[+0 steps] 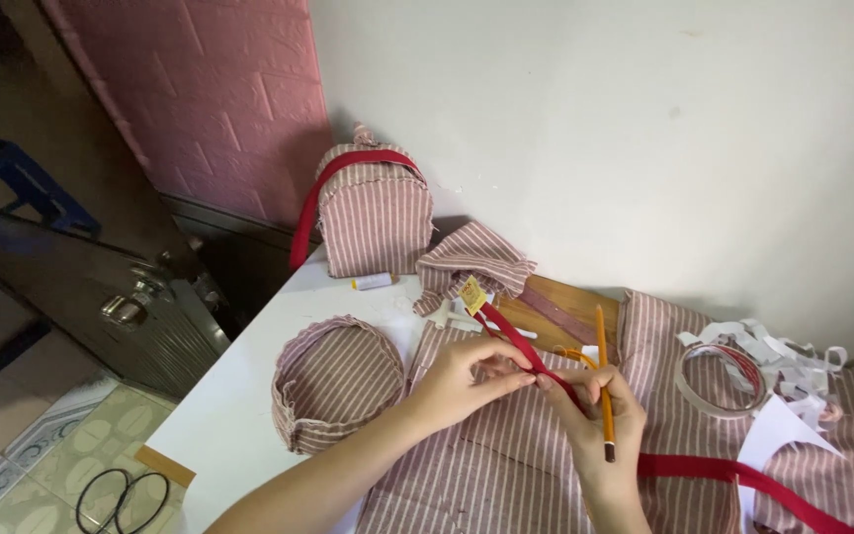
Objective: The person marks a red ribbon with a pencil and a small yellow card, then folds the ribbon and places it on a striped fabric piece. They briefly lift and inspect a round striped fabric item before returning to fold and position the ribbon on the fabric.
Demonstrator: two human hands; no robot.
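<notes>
My left hand (465, 380) pinches a red strap (512, 342) that runs across pink-and-white striped fabric (506, 465) on the white table (239, 396). My right hand (595, 415) grips the same strap close beside it and also holds an orange pencil (603, 381) between its fingers, tip pointing down. The strap continues to the right (733, 473) and toward a small yellow tag (472, 295).
A round striped fabric bowl shape (333, 381) lies left of my hands. A small striped backpack (373, 213) with a red strap stands against the wall. A thread spool (372, 282), a tape roll (719, 378), paper scraps (793, 361), a wooden board (565, 302) and scissors handles (121, 499) are around.
</notes>
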